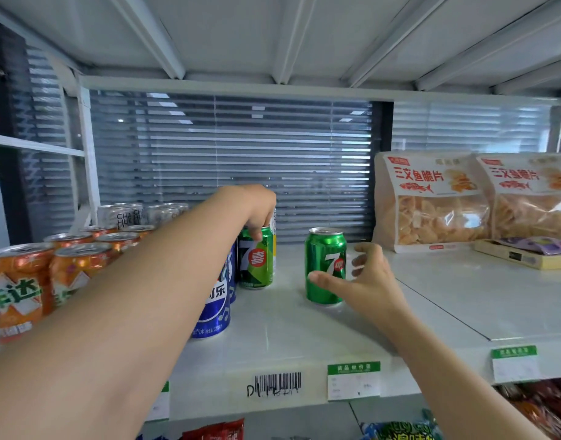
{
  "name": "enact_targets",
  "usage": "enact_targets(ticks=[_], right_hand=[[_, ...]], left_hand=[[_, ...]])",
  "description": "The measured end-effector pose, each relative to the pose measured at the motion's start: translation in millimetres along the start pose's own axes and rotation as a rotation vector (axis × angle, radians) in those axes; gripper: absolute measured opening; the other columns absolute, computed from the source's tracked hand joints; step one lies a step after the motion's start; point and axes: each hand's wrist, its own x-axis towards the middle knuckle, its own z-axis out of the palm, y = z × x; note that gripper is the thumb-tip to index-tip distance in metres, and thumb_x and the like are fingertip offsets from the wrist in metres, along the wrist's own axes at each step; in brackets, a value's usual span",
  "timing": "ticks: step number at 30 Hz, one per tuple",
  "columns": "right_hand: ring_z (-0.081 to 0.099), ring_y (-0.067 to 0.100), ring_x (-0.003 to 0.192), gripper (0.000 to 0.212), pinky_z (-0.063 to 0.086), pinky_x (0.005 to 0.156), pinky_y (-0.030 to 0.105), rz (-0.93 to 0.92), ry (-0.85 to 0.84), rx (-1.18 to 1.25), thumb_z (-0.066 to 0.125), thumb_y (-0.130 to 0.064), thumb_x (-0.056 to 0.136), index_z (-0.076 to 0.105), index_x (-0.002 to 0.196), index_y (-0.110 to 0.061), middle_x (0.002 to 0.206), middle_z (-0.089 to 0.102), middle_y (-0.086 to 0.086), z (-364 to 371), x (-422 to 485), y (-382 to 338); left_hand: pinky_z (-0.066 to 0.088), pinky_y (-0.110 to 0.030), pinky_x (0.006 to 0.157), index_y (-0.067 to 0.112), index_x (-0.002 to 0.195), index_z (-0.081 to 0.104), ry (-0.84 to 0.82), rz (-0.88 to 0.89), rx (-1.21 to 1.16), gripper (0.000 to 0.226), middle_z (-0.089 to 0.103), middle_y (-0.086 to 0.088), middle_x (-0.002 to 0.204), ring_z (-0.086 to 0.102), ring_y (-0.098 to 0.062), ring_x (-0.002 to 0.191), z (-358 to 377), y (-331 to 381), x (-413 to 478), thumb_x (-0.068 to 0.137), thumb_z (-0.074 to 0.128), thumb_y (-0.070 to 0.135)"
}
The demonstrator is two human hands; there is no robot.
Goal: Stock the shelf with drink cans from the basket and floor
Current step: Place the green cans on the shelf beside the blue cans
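Hands of one person reach onto a white shelf at about chest height. The left hand comes in over the drinks on the left side. Its fingers curl down over the top rim of the left green can and grip it from above. That can stands upright on the shelf, just right of the blue cans and a little farther back than the nearest of them.

The right hand is wrapped round the right green can: the thumb lies across the lower front and the fingers curl in against its right side. This can also stands upright, out on open shelf and well apart from the other green one, to its right.

At the far left, orange cans stand in rows running from the near edge toward the back, with silver cans behind them. On the right, two snack bags stand upright near the back, and a flat box lies in front of the farther-right bag. A barcode label and a green-topped price tag are fixed to the shelf's front lip. Closed blinds show behind the shelf.
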Motion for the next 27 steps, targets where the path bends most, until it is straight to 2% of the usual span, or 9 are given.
enact_targets(ticks=[4,6,8,11,14,19,21,24,27], right_hand=[[0.065,0.014,0.102,0.061,0.053,0.090,0.033,-0.053,-0.071,0.131,0.084,-0.032,0.072,0.056,0.126,-0.022,0.112,0.067,-0.005,-1,6,10],[0.067,0.013,0.095,0.047,0.054,0.091,0.037,-0.058,-0.090,0.089,0.083,-0.028,0.073,0.063,0.116,-0.023,0.109,0.069,-0.005,0,12,9],[0.066,0.016,0.094,0.053,0.057,0.088,0.042,-0.038,-0.140,0.069,0.083,-0.030,0.073,0.061,0.120,-0.023,0.114,0.067,-0.004,1,20,5],[0.066,0.020,0.090,0.087,0.060,0.076,0.042,0.034,-0.171,-0.086,0.085,-0.051,0.062,0.046,0.134,-0.019,0.112,0.063,-0.001,5,31,-7],[0.055,0.027,0.117,0.123,0.053,0.095,0.046,0.133,-0.246,-0.184,0.085,-0.066,0.046,0.029,0.142,-0.013,0.130,0.049,0.006,13,42,-16],[0.056,0.029,0.115,0.108,0.048,0.099,0.047,0.158,-0.414,0.421,0.088,-0.013,0.065,0.021,0.150,-0.023,0.129,0.053,0.009,14,57,-7],[0.057,0.025,0.114,0.107,0.051,0.096,0.044,0.081,-0.266,0.344,0.092,-0.023,0.061,0.027,0.147,-0.019,0.126,0.055,0.006,24,55,-5],[0.040,0.025,0.130,0.123,0.040,0.109,0.046,0.002,-0.141,0.147,0.094,-0.041,0.051,0.022,0.148,-0.018,0.140,0.040,0.003,34,50,-9],[0.046,0.027,0.123,0.117,0.044,0.102,0.040,0.068,-0.296,0.276,0.088,-0.018,0.067,0.008,0.153,-0.024,0.135,0.044,0.006,24,50,-5]], left_hand=[[0.044,-0.028,0.064,0.006,0.101,0.073,-0.002,-0.025,-0.034,0.032,0.067,-0.005,0.090,0.058,-0.022,0.076,1,2,-2,0.077,0.079,0.026],[0.043,-0.028,0.063,0.006,0.092,0.071,0.012,-0.017,-0.028,0.027,0.063,-0.003,0.081,0.056,-0.021,0.074,0,2,-4,0.077,0.078,0.026],[0.043,-0.029,0.063,0.007,0.086,0.069,0.027,-0.014,-0.030,0.023,0.057,-0.005,0.069,0.053,-0.021,0.072,1,1,-5,0.078,0.078,0.027],[0.043,-0.031,0.065,0.004,0.090,0.070,0.033,-0.015,-0.030,0.027,0.060,-0.015,0.077,0.052,-0.021,0.074,2,0,-6,0.078,0.077,0.027],[0.045,-0.031,0.065,0.011,0.073,0.064,0.037,-0.019,0.005,0.022,0.056,-0.002,0.070,0.053,-0.019,0.072,4,1,-5,0.078,0.078,0.027],[0.044,-0.030,0.061,0.008,0.075,0.065,0.043,-0.020,0.005,0.022,0.055,0.000,0.066,0.054,-0.020,0.070,6,1,-4,0.078,0.078,0.026],[0.043,-0.029,0.063,0.004,0.086,0.070,0.034,-0.011,0.001,0.026,0.059,-0.001,0.072,0.055,-0.020,0.073,5,0,-3,0.078,0.077,0.027],[0.040,-0.029,0.061,0.009,0.074,0.064,0.018,0.012,0.024,0.023,0.051,0.002,0.060,0.051,-0.019,0.070,5,-1,-1,0.079,0.076,0.028],[0.041,-0.029,0.062,0.012,0.075,0.064,0.019,0.023,0.033,0.020,0.049,0.005,0.059,0.051,-0.018,0.072,5,-2,-1,0.080,0.075,0.027]])
